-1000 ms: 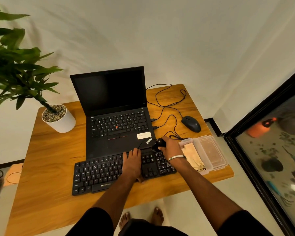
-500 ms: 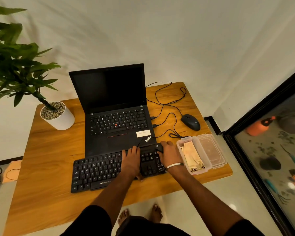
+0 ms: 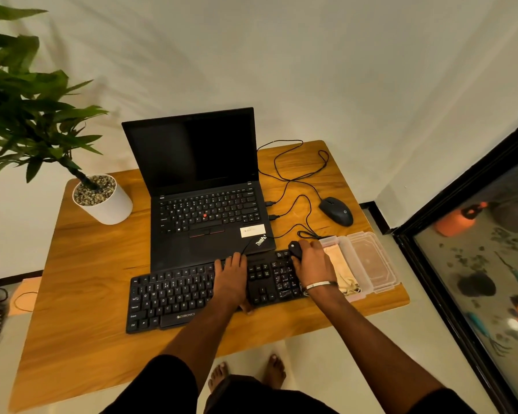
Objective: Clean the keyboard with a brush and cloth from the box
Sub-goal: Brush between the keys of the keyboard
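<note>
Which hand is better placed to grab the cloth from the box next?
Right. The right hand sits at the keyboard's right end, beside the box holding the cloth, though it grips the brush. The left hand rests flat mid-keyboard, farther away.

We see 2 bare forearms, no sleeves below the elbows. Dark/black short sleeves (image 3: pixel 168 383) cover the upper arms at btm of frame, left and right. Right wrist wears a thin silver metal bangle (image 3: pixel 319 284), plain, no markings we can read. Left hand (image 3: pixel 231 279) and right hand (image 3: pixel 313 262): no rings or watch that we can make out. Dark garment at btm centre, prob. shorts, can't tell. Bare feet (image 3: pixel 274 373) on the floor, no footwear.
</note>
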